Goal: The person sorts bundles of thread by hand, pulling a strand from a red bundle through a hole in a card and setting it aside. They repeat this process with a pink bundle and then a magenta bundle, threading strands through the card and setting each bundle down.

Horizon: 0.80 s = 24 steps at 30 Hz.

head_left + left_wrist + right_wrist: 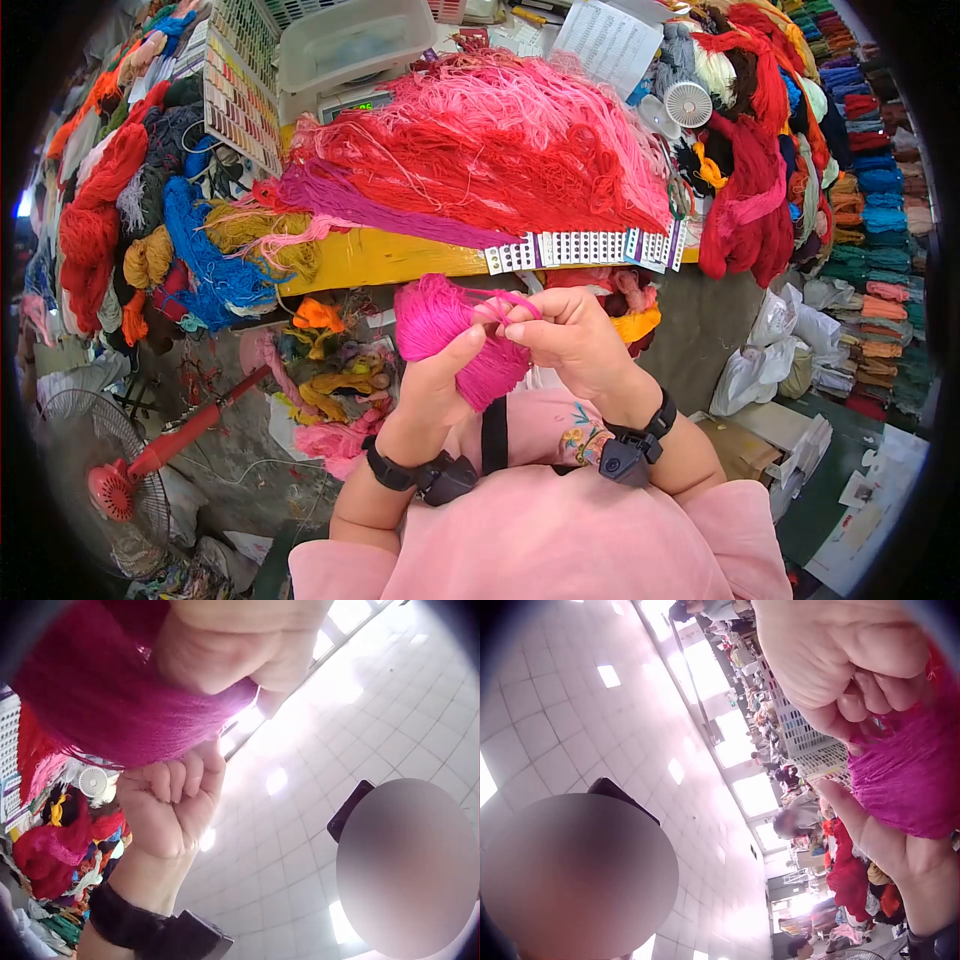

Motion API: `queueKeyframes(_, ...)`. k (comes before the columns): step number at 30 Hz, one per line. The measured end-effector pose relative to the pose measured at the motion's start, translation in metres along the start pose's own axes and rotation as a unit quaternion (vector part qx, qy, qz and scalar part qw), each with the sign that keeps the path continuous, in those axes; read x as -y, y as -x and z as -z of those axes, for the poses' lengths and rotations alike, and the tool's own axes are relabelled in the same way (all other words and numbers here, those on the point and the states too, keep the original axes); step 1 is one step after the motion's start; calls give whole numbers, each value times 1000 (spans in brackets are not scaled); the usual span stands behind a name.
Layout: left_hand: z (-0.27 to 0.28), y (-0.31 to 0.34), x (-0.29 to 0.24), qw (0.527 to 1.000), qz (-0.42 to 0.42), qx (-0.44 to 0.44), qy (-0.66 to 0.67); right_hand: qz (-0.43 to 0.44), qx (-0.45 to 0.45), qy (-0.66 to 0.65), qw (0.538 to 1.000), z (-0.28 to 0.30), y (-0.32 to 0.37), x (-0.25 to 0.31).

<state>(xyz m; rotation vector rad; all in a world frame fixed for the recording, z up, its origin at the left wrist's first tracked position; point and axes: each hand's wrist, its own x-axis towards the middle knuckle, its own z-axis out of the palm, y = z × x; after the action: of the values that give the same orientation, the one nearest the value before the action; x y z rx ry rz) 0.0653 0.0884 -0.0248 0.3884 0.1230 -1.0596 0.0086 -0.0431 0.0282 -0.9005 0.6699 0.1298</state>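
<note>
A bright magenta skein of yarn [432, 318] is held up in front of the chest. My left hand [437, 378] grips it from the near side, thumb lying across the strands. On the other side, my right hand [578, 342] pinches a few strands drawn out at the skein's top, its fingers curled in. Both hands meet closely at those strands. From the left wrist, the yarn [112, 697] spreads wide beneath the left hand [232, 649]. The right wrist view has the curled right fingers [866, 697] right at the gathered end of the skein [911, 776].
Ahead, a yellow-edged table [400, 262] bears a big heap of pink and red yarn [480, 150], shade cards [590, 248] and a clear plastic bin [350, 45]. Coloured skeins hang at both sides. A floor fan [110, 490] stands at left, white bags [765, 345] at right.
</note>
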Motion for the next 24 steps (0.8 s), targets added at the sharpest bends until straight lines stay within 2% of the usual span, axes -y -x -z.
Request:
queueKeyframes(6,-17,-1,-7,999,24,-42,-18,24,37,4,999,1,0,1)
queueKeyframes(10,-24,1,-12,997,37,-64,-13,81,23,57,995,-2,-3,-5)
queueKeyframes(12,-15,1,-9,999,23,-45,-19,110,29,64,991,3,-4,-4)
queueKeyframes(14,-9,2,-10,998,46,-52,-4,-19,146,-39,988,14,-1,3)
queueKeyframes(15,-7,2,-11,996,71,-59,12,-18,146,-39,988,12,1,4)
queueKeyframes(16,-7,3,-11,996,72,-59,12,-17,104,-34,994,3,6,9)
queueKeyframes(17,-8,3,-12,998,55,3,32,-17,62,-31,997,-1,10,11)
queueKeyframes(18,-8,2,-12,996,38,64,53,-17,60,-31,998,1,9,11)
queueKeyframes(21,-14,2,-10,999,23,46,-16,-21,60,-62,996,3,5,7)
queueKeyframes(23,-19,3,-12,997,37,56,-36,4,10,143,990,-7,5,5)
queueKeyframes(24,-20,3,-12,995,51,66,-57,5,10,191,982,-11,6,9)
